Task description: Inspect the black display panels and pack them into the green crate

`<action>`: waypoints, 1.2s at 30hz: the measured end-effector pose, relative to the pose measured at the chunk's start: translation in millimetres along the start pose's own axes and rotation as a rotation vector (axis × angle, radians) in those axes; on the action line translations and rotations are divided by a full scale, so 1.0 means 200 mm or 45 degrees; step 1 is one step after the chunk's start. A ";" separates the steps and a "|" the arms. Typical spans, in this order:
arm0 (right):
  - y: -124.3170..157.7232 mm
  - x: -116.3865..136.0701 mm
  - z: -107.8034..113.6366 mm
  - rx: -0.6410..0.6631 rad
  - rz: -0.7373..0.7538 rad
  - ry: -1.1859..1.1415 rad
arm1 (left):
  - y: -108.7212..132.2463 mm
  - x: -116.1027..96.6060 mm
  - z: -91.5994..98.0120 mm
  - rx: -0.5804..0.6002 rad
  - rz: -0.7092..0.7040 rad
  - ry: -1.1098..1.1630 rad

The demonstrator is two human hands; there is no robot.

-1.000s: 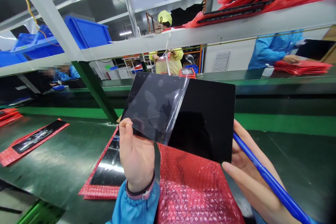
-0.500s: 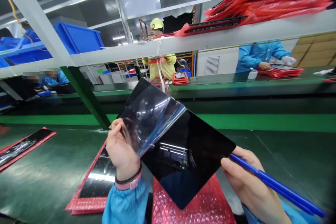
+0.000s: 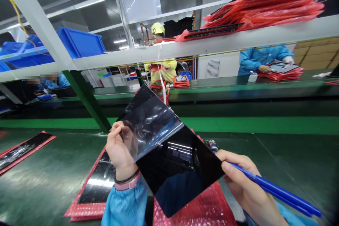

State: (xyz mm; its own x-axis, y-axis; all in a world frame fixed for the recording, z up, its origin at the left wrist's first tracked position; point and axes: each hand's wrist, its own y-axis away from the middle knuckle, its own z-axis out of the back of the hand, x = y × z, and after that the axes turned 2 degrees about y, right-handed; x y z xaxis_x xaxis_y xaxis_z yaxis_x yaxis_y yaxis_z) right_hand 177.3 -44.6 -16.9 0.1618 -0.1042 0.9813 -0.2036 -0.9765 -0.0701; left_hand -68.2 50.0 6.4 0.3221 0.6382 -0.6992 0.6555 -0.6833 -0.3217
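My left hand (image 3: 120,148) pinches the edge of a clear protective film (image 3: 147,127). This film is partly lifted and folded back over a glossy black screen panel (image 3: 182,173), its crease crossing the panel diagonally. With thumb and fingers, my right hand (image 3: 246,180) grips the panel's right corner. A blue pen (image 3: 278,190) also lies in that hand, pointing toward the lower right. The panel is tilted in the air above a red bubble-wrap bag (image 3: 206,208) in front of me. Part of the left fingers shows through the film.
To the left, another black panel (image 3: 97,180) lies on red bubble wrap; a further panel (image 3: 23,150) is farther left. A green post (image 3: 87,100) rises from the dark green bench (image 3: 286,152). Red-wrapped panels (image 3: 265,10) are stacked on the overhead shelf. Co-workers sit beyond.
The panel has moved slightly left and down with both hands, and its right corner has dropped. Both grips look the same. Across the bench, a co-worker's hands have shifted over a panel.
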 end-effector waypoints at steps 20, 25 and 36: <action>-0.06 0.02 -0.02 0.539 0.331 0.515 | 0.21 -0.03 -0.02 0.563 0.240 0.055; -0.03 -0.02 -0.02 0.409 0.555 0.610 | 0.23 -0.03 -0.02 0.592 0.222 0.071; 0.08 0.02 0.01 0.247 1.176 0.800 | 0.31 -0.07 0.03 0.644 0.009 -0.091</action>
State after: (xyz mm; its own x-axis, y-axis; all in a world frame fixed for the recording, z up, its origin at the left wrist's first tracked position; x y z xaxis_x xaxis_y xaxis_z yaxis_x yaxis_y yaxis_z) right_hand 176.1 -61.4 -15.1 -0.4973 -0.7405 0.4521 0.1679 -0.5934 -0.7872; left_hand -35.6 -2.5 -7.8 0.2660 0.6190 -0.7390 0.2353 -0.7851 -0.5729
